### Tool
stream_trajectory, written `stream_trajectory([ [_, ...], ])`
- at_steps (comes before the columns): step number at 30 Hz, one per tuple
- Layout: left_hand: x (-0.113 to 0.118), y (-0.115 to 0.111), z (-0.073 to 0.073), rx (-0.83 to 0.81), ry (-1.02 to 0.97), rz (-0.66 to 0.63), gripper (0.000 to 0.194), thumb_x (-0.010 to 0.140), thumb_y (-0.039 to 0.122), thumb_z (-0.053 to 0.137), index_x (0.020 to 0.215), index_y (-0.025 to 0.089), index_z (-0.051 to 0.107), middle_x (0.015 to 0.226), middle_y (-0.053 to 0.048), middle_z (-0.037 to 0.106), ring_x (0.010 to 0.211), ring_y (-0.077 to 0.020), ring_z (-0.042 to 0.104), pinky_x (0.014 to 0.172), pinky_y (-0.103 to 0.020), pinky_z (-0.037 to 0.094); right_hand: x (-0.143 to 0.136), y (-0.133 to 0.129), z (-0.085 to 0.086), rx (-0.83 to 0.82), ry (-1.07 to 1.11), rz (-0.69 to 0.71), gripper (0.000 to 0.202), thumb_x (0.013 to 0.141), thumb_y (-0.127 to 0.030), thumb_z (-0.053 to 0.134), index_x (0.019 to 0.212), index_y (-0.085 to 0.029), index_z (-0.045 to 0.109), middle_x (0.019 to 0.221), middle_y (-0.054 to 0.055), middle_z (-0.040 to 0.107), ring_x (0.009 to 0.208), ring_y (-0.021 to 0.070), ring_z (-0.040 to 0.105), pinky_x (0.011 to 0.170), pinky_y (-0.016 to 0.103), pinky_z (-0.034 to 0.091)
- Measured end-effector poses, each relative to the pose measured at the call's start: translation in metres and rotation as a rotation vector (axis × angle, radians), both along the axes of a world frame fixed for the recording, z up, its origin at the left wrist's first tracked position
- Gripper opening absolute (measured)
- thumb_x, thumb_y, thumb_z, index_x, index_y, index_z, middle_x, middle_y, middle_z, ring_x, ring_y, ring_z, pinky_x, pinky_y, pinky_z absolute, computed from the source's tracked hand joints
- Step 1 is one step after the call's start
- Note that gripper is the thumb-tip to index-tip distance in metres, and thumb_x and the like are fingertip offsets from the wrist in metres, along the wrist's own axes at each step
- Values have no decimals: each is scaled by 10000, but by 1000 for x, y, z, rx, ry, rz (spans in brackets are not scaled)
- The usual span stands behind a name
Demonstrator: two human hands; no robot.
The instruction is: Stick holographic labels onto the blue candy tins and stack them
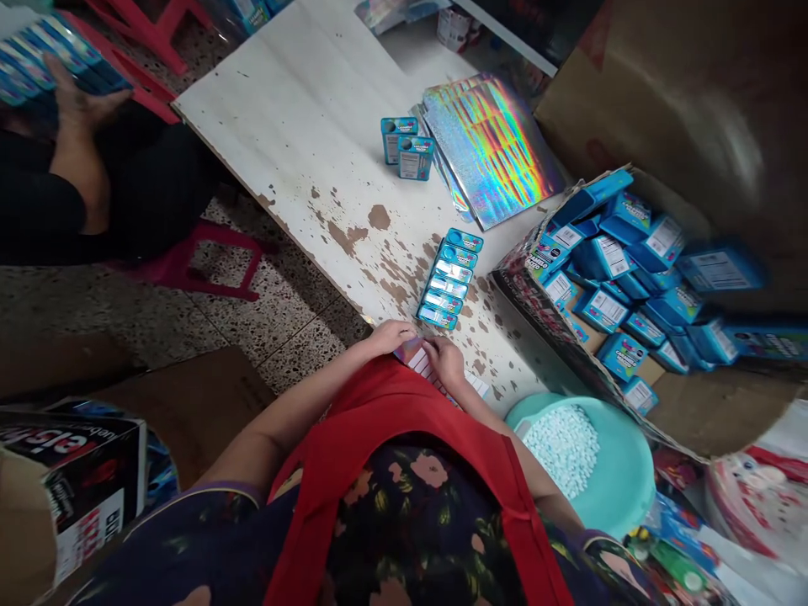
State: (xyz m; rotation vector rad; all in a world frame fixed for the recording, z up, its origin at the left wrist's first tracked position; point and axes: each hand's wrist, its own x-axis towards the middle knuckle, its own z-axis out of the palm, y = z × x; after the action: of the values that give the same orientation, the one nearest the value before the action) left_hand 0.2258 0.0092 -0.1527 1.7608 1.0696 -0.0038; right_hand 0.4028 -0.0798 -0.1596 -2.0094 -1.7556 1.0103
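Both my hands are at the table's near edge, over the red apron. My left hand [392, 337] has its fingers closed on one end of a shiny sticker sheet [420, 360]. From the other side, my right hand [445, 362] pinches the same sheet, and its wrist covers part of it. Just beyond my hands stands a row of small blue boxes [449, 278], packed side by side. Two more blue boxes [415, 158] stand upright farther back, beside a stack of holographic sheets [492, 147].
An open carton [549, 324] full of blue boxes stands at the right. Below it is a turquoise basin [622, 471] with small white pieces. Another person [82, 168] sits at the upper left, holding several blue boxes. A pink stool [233, 236] and cartons are at the left.
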Motion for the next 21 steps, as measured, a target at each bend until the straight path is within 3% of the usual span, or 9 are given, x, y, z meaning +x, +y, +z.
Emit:
stream_trajectory([
  [6,6,1,-2,33,77,10,298,851,287,444,753,143,686,719,-17,646,704,-141,552,630,-211,372,-12,-5,11,170,-307,192,307,945,-332,507,1196,-223,645,1155,94,655,1017,257,534,836,368,387],
  [12,12,-1,-2,47,141,56,290,839,281,467,761,145,712,728,-35,665,705,-154,556,628,-224,378,-11,-10,14,247,-338,395,247,935,-285,520,1127,-214,658,1206,80,635,1024,256,483,837,380,350],
  [17,14,-2,-6,46,174,76,272,839,282,485,771,156,717,761,-44,683,729,-167,581,644,-232,393,-13,-8,20,261,-276,373,139,913,-264,554,923,-210,682,924,79,680,904,245,496,757,361,343],
  [21,9,-4,-4,48,174,99,295,866,302,466,785,157,710,795,-57,691,780,-181,609,703,-247,427,-15,-5,33,246,-20,238,128,905,-268,571,820,-216,652,801,45,671,840,218,536,760,340,381],
])
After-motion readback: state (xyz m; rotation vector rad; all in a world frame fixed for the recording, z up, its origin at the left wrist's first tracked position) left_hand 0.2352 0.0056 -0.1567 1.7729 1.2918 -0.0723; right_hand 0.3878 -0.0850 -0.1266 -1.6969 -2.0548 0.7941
